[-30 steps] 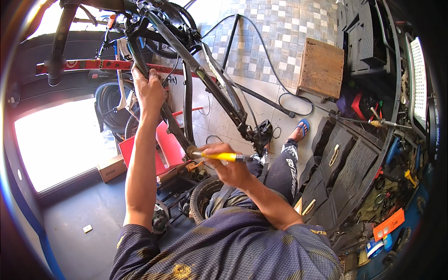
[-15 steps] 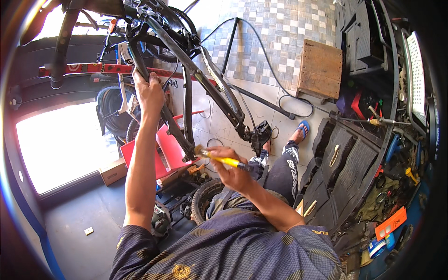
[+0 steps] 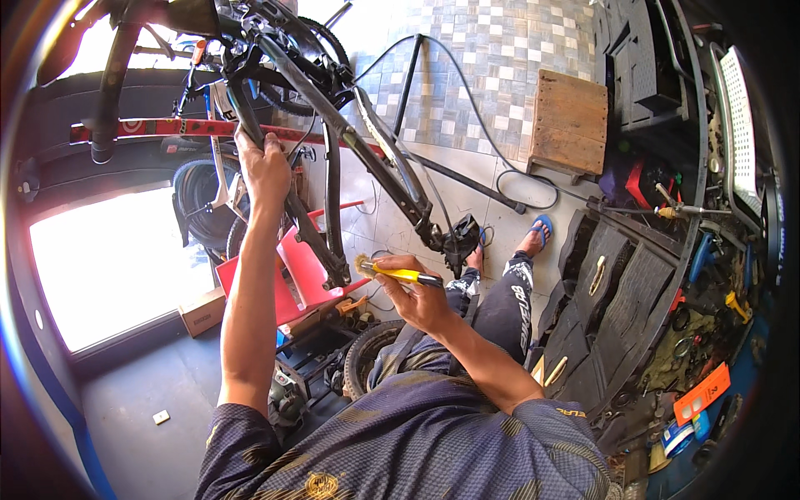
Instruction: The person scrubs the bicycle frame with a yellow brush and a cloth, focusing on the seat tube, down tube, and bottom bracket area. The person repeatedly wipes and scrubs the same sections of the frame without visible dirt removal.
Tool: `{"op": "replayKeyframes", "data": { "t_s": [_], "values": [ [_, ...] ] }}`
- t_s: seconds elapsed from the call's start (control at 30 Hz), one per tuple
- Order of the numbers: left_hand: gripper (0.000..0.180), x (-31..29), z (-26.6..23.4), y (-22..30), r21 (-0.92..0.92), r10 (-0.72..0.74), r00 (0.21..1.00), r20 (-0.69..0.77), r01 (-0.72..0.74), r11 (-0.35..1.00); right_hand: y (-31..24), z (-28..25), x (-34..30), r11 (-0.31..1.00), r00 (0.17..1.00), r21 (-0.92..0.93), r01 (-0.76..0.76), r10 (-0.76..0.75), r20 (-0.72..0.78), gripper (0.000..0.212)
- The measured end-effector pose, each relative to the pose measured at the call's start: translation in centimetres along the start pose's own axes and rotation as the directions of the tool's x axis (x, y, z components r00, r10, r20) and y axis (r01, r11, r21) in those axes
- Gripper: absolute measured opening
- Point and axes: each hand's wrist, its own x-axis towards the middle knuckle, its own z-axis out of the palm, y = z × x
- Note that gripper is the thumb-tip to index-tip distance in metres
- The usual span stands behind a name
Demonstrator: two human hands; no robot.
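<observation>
A black bicycle frame (image 3: 373, 162) slants across the upper middle, its rear end toward me. My left hand (image 3: 267, 173) is closed round one of its tubes (image 3: 310, 237), the arm stretched forward. In my right hand (image 3: 419, 302) is a small brush (image 3: 402, 274) with a yellow and black handle, pinched between thumb and fingers. Its tan, round bristle head points left, just short of the dropout (image 3: 337, 273) at the tube's lower end. A small gap shows between bristles and frame. At the rear of the other tubes hangs a black derailleur (image 3: 462, 243).
A red plastic chair (image 3: 304, 267) stands below the frame. Beneath my arms lies a tyre (image 3: 360, 358). A wooden stool (image 3: 570, 123) and a looping black hose (image 3: 475, 108) are ahead. Tools crowd the bench (image 3: 683, 367) at right; a cardboard box (image 3: 202, 312) sits left.
The brush has shifted slightly right, off the dropout, and its bristles now show plainly. My left hand keeps its hold on the tube.
</observation>
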Motion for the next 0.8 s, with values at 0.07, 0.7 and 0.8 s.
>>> {"op": "replayKeyframes", "data": {
  "t_s": [0.07,0.7,0.8],
  "values": [
    [0.040,-0.1,-0.1,-0.2,-0.028,0.020,1.000,0.016,-0.019,0.999,0.0,-0.1,-0.1,0.991,0.993,0.073,0.112,-0.115,0.042,0.025],
    [0.034,-1.0,0.0,0.9,-0.132,-0.109,0.994,0.007,0.109,0.985,-1.8,0.0,3.4,0.959,0.935,-0.080,-0.272,0.283,0.212,0.026],
    [0.033,-0.8,0.1,0.5,-0.099,-0.092,0.996,-0.016,0.090,0.991,-2.8,1.2,3.8,0.932,0.928,-0.098,-0.348,0.357,0.106,0.027]
  ]
}}
